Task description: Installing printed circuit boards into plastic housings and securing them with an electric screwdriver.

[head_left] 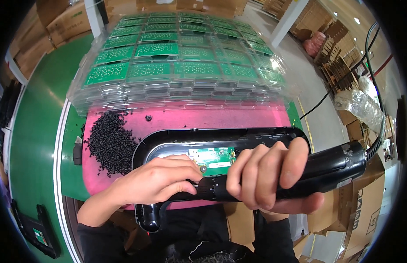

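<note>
The right hand point(273, 173) wraps a full-fisted grip around a black powered driver point(326, 171), held nearly level so its tip end points left toward the small green board point(212, 157) seated inside the black shell point(221, 136). The left hand point(162, 177) lies just left of that grip, fingers closed narrowly on the driver's front end and pressing on the shell's near rim, apparently to steady both. The shell's handle point(148, 215) hangs over the table's near edge toward the lap, so room below the grip is tight. Beyond the grip, the pink mat point(221, 118) leaves a bare strip, with a heap of black screws point(109, 142) off to the left within reach. Farther still, stacked clear trays of green boards point(181, 61) wall off the far side; the driver's cable point(374, 65) rises freely to the right.
</note>
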Available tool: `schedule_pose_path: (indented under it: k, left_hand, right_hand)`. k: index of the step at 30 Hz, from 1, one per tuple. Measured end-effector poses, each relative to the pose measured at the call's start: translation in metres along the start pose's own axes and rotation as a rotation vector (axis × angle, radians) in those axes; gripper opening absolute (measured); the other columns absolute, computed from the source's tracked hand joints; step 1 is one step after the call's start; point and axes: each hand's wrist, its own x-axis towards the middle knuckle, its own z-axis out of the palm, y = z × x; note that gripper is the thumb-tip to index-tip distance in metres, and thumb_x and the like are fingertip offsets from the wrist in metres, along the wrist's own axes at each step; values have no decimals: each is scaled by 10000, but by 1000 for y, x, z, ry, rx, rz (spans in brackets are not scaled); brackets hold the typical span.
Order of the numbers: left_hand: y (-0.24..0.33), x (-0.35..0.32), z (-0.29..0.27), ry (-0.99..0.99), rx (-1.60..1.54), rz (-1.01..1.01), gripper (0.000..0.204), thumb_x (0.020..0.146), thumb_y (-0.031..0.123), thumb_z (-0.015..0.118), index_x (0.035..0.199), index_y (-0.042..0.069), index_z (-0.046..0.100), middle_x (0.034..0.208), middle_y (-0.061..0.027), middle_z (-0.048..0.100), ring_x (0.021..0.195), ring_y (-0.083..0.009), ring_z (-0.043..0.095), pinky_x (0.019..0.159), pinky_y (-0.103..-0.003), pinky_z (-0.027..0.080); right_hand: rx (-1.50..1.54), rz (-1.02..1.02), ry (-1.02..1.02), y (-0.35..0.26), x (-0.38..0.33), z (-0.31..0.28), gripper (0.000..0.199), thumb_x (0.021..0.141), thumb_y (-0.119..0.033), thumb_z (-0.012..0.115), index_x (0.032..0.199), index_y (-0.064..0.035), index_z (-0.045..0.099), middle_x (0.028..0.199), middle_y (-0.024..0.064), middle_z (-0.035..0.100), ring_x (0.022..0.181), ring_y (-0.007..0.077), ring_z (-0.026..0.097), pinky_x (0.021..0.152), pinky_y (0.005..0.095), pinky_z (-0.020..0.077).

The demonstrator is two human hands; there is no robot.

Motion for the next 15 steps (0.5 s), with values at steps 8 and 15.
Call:
schedule_pose_path:
  k: [8,15]
  left_hand:
    - [3,1,-3,196,522,118,137,760,36,770,859,22,676,818,-71,667,826,-241,671,748,-348,487]
    - [-7,6,-1,131,549,18,99,834,95,732,825,38,653,804,-62,615,776,-240,607,685,-355,441]
  right_hand:
    - [-287,4,148,-13,-10,-5,456,897,-481,712,968,-117,448,589,18,578,409,153,525,433,309,435]
    - [-531,35,321,-13,-13,-43,377,894,-424,602,994,-99,439,585,10,473,455,137,442,511,302,386]
